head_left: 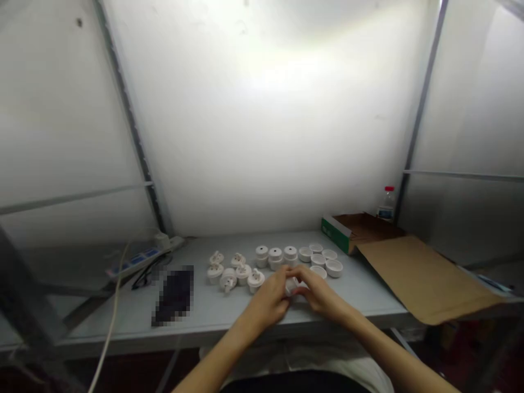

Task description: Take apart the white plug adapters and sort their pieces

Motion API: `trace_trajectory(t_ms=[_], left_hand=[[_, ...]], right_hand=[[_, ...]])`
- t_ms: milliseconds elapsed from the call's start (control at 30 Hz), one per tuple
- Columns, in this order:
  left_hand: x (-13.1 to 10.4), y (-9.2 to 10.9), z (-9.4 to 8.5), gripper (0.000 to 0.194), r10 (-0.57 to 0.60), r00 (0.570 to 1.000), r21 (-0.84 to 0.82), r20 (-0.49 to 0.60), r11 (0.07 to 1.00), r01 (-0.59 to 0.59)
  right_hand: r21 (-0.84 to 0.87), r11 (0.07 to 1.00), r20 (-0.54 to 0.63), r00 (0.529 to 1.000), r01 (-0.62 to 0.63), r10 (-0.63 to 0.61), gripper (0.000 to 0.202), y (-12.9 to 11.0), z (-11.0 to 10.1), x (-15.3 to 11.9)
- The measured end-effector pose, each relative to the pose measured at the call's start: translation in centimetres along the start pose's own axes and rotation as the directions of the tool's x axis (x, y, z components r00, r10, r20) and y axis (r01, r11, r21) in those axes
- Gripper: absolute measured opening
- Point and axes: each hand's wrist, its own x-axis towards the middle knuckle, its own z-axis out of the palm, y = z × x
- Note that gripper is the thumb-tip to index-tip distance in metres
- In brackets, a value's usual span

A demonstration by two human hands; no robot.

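Near the front edge of the table, my left hand and my right hand come together around a white round plastic part. Both hands have their fingers closed on it, and they hide most of it. Just behind them stand a few closed white round pieces with a dark spot on top. To their right are several open white cups. Left of my hands sit several white round pieces with fittings on top, one of them tipped over.
A green-sided cardboard box lies at the back right, its brown flap spread past the table's front edge. Behind it stands a red-capped bottle. On the left are a power strip, a pale cable and a dark pixelated item.
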Motion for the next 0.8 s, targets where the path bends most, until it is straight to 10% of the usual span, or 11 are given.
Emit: trace_trajectory(t_ms=[800], left_hand=[[0.05,-0.33,0.07,0.065,0.047,0.999,-0.049,-0.001,0.998,-0.047]], right_hand=[[-0.017,1.000,-0.011,1.000,0.006,-0.007,0.041,0.31,0.16,-0.06]])
